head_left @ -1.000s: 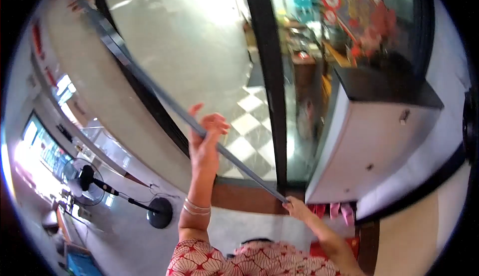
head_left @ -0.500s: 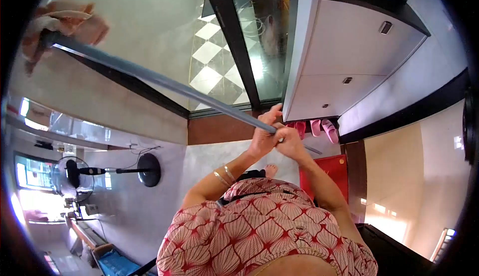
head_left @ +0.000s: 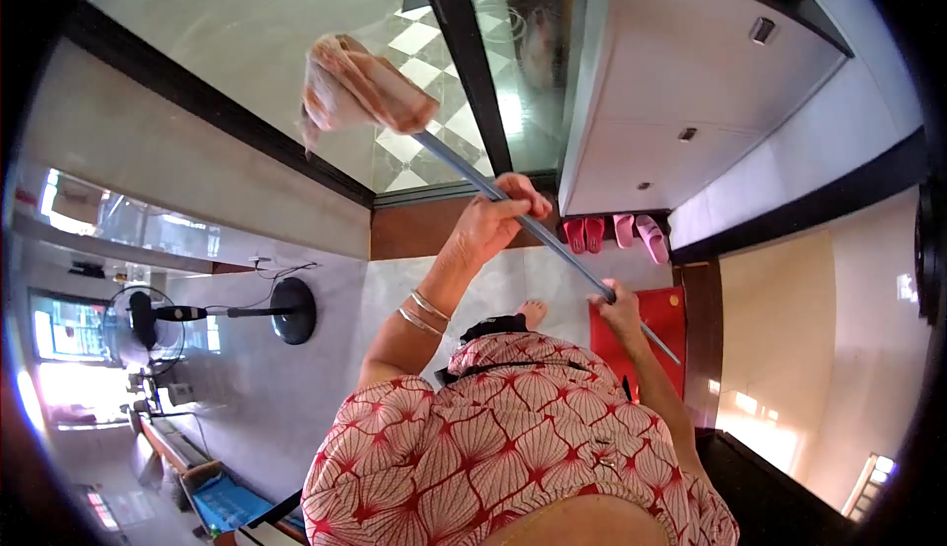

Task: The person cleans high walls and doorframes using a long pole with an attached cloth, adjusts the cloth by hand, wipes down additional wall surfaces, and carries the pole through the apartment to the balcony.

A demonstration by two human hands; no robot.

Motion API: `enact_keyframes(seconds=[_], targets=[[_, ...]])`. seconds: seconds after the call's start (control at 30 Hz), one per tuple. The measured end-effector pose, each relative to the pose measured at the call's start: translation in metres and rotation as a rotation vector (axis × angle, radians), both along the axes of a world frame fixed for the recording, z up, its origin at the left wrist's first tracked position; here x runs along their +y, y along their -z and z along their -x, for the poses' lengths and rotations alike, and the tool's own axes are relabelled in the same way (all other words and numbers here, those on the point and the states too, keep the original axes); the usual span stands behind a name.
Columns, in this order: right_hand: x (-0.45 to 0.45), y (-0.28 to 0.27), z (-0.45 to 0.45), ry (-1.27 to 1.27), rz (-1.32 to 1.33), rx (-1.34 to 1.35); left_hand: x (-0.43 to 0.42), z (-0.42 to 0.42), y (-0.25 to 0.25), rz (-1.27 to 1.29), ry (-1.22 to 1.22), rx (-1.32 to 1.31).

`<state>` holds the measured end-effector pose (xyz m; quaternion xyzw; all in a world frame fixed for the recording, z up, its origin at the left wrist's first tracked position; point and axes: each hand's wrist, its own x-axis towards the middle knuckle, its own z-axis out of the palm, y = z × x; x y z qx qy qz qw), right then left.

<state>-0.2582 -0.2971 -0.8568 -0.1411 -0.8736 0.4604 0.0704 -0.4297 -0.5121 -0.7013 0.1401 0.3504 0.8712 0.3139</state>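
Observation:
A long grey pole (head_left: 572, 259) slants across the middle of the view. My left hand (head_left: 490, 218) is closed around its upper part, with two bracelets on the wrist. Further down, my right hand (head_left: 619, 311) grips the pole near its lower end, which pokes out past the fingers. Draped over the pole's far end is a crumpled cloth (head_left: 365, 89) in pale orange and white, hiding the head beneath. It is up before the glass door (head_left: 227, 13); whether it touches the glass I cannot tell.
A white cabinet (head_left: 681, 82) stands at the right, with red slippers (head_left: 584, 234) and pink slippers (head_left: 650, 238) below it. A red mat (head_left: 659, 324) lies on the floor by my right hand. A standing fan (head_left: 293, 311) is at the left. My bare foot (head_left: 533, 312) shows below.
The cloth end has come from the far upper left toward the middle. My hands, close together before, are now spread apart along the pole, the right one lower.

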Motion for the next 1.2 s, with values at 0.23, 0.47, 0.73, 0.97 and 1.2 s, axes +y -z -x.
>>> enact_keyframes(seconds=[0.23, 0.47, 0.73, 0.97, 1.2], targets=[[-0.004, -0.006, -0.002, -0.242, 0.133, -0.374, 0.023, -0.021, 0.020, 0.271, 0.319, 0.128], [0.021, -0.012, -0.043, 0.023, 0.052, -0.154, -0.032, 0.040, 0.044, 0.246, 0.026, -0.227], [0.058, 0.028, -0.105, 0.161, -0.238, -0.009, -0.019, 0.087, 0.008, -0.125, 0.136, -0.176], [0.067, 0.039, -0.138, 0.302, -0.249, -0.019, 0.006, 0.088, -0.008, 0.289, -0.015, -0.021], [0.072, 0.068, -0.165, 0.356, -0.283, -0.109, 0.025, 0.113, -0.044, 0.158, 0.041, 0.028]])
